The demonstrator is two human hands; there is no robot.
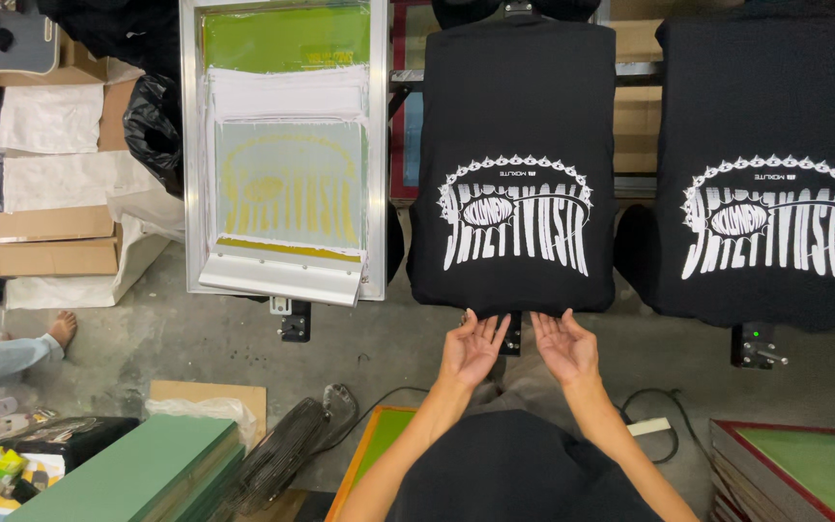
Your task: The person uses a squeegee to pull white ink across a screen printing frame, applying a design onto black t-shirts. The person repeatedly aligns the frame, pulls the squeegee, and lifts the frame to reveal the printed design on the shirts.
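1. Hands were empty and spread, palms up: left hand [473,346] and right hand [564,344] sat just under the hem of the black shirt [514,155].
2. Shirt lay flat on its board, white design already printed; lifting it off looked left.
3. Printing screen [287,155] and second shirt [770,164] flanked it closely; open floor [195,338] lay below.

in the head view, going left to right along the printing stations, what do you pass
cardboard boxes → framed printing screen → middle black printed shirt, with left hand and right hand at its hem → right black printed shirt
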